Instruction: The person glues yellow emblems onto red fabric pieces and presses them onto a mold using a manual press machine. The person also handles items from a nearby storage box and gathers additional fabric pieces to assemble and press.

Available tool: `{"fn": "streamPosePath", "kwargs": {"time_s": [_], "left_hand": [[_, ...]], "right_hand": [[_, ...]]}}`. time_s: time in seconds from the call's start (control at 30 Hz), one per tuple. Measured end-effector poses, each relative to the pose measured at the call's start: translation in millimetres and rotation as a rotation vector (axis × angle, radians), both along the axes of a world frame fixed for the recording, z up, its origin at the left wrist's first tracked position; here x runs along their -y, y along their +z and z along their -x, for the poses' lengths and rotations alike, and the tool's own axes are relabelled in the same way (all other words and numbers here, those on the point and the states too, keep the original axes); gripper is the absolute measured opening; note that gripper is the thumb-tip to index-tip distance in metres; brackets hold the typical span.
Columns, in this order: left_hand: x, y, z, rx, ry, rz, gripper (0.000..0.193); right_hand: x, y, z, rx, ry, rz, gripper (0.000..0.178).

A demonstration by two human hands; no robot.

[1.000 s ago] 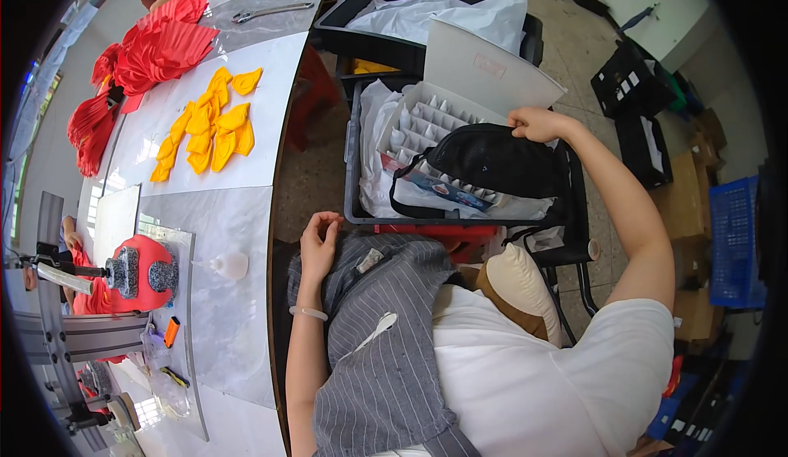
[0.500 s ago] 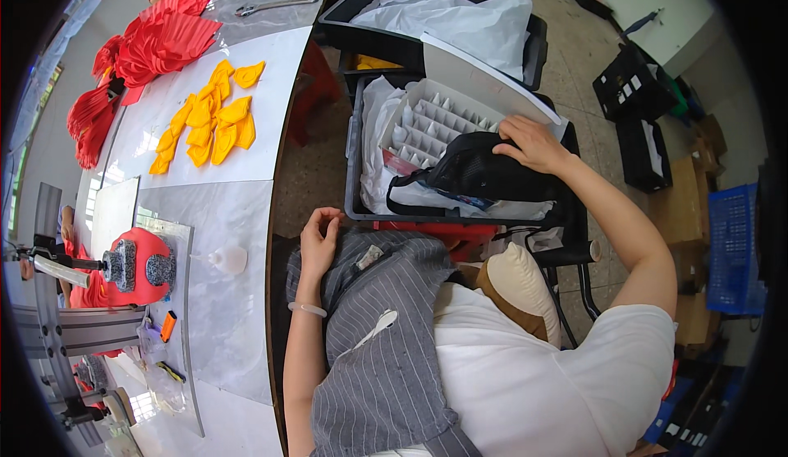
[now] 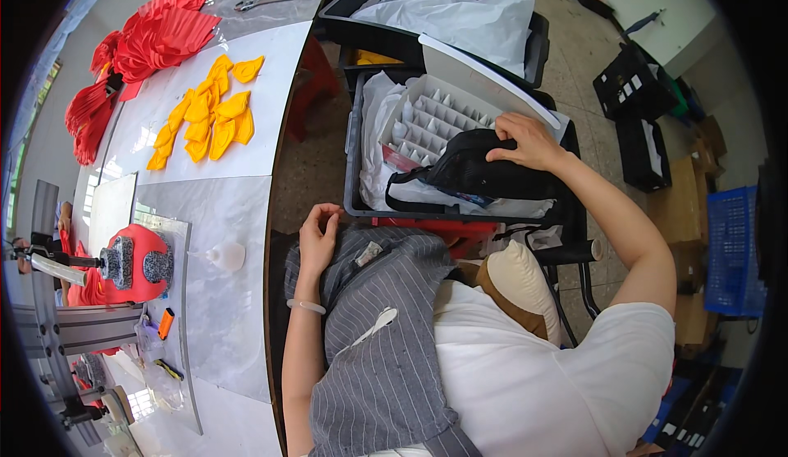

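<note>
The bag [image 3: 509,176] looks matt cloth — the tabletop [image 3: 230,326] smooth, glossy.

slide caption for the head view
Right hand on a black bag partly covering an open divided box, left hand beside the table.

left hand [image 3: 318,239] curls, right arm [image 3: 628,225] bends outward.

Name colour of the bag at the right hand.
Black: the bag at the right hand shows best in the head view, the only one.
</note>
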State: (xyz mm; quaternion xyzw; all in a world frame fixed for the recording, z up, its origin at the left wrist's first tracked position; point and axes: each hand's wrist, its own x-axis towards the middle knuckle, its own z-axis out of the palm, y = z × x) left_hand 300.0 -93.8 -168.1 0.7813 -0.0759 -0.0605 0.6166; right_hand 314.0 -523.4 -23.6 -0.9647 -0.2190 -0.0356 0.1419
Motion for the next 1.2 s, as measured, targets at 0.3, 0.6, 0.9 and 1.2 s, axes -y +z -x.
{"fn": "streamPosePath", "kwargs": {"time_s": [0.3,0.6,0.9,1.2], "left_hand": [[0.5,-0.2,2.2,-0.012,-0.004,-0.008,0.013],[-1.8,-3.3,1.5,0.020,0.012,-0.018,0.013],[-4.3,0.7,4.8,-0.015,-0.004,-0.014,0.014],[-5.1,3.5,7.8,-0.016,-0.005,-0.019,0.014]], "right_hand": [[-0.3,1.9,0.9,-0.028,0.003,-0.043,0.055],[-13.5,18.3,7.7,-0.091,0.110,-0.053,0.062],[-18.4,18.2,7.4,-0.116,0.148,-0.029,0.063],[-27.4,19.2,8.3,-0.151,0.215,-0.004,0.057]]}}
